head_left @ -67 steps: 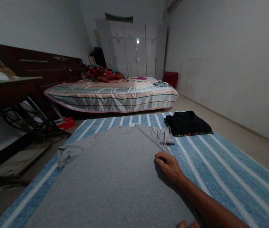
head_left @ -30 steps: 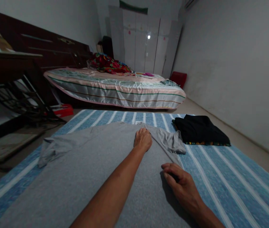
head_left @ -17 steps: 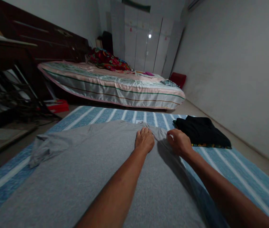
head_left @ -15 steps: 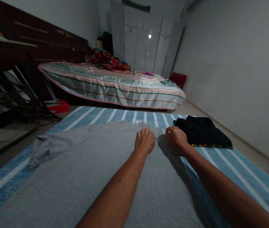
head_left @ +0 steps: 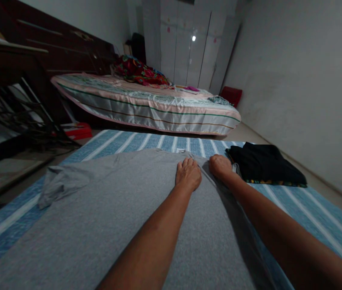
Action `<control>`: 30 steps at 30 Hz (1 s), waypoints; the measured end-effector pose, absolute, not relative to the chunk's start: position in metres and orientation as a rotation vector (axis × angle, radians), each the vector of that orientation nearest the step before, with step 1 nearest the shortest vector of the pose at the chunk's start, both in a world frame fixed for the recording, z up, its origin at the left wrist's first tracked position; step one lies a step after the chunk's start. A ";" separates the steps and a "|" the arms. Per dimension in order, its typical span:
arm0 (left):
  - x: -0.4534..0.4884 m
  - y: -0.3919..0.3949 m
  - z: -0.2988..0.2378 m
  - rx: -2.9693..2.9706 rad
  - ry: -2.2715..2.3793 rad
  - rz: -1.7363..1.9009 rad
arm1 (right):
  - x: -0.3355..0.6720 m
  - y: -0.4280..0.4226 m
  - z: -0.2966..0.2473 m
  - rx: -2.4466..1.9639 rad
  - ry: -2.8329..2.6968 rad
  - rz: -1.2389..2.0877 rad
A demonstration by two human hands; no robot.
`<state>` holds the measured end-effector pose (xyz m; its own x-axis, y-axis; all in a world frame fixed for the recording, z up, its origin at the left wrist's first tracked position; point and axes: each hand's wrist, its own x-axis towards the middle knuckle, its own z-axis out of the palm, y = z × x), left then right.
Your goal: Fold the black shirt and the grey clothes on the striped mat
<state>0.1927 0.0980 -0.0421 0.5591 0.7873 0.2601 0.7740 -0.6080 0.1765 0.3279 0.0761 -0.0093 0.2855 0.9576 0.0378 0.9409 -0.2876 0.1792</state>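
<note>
A grey T-shirt (head_left: 113,209) lies spread flat on a blue and white striped mat (head_left: 294,201). My left hand (head_left: 188,174) rests palm down on the shirt near its collar, fingers together and flat. Just to its right, my right hand (head_left: 220,166) is closed on the shirt's right sleeve at the shoulder. The left sleeve (head_left: 59,183) lies crumpled at the shirt's far left. A small white label shows at the neck (head_left: 181,151).
A folded black garment (head_left: 264,163) lies on the mat right of my hands. Beyond the mat is a low mattress (head_left: 149,106) with colourful cloth on it. Dark wooden furniture (head_left: 16,80) and a red box (head_left: 78,131) stand at left; a white wardrobe (head_left: 189,48) at the back.
My left arm reached in and settled on the shirt near the collar. My right hand moved from the shirt's right edge up to the right sleeve and closed on it.
</note>
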 end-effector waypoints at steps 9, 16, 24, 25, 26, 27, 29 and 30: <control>0.193 0.098 -0.040 2.722 1.375 0.449 | 0.341 0.081 -0.009 2.318 1.869 0.349; 0.193 0.097 -0.037 2.723 1.381 0.438 | 0.346 0.079 -0.009 2.314 1.887 0.335; 0.193 0.098 -0.038 2.736 1.375 0.445 | 0.356 0.060 -0.005 2.360 1.838 0.299; 0.193 0.098 -0.038 2.733 1.376 0.449 | 0.356 0.057 -0.005 2.355 1.836 0.296; 0.193 0.098 -0.038 2.729 1.375 0.453 | 0.355 0.054 -0.005 2.351 1.835 0.293; 0.193 0.098 -0.038 2.720 1.369 0.457 | 0.354 0.052 -0.005 2.352 1.831 0.295; 0.193 0.097 -0.038 2.695 1.355 0.460 | 0.346 0.047 -0.002 2.373 1.827 0.319; 0.192 0.096 -0.038 2.683 1.351 0.458 | 0.340 0.045 -0.001 2.387 1.835 0.336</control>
<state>0.1921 0.0957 -0.0379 0.5602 0.7986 0.2201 0.7677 -0.6003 0.2243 0.3398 0.0451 -0.0010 0.2440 0.9639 0.1066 0.9390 -0.2623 0.2224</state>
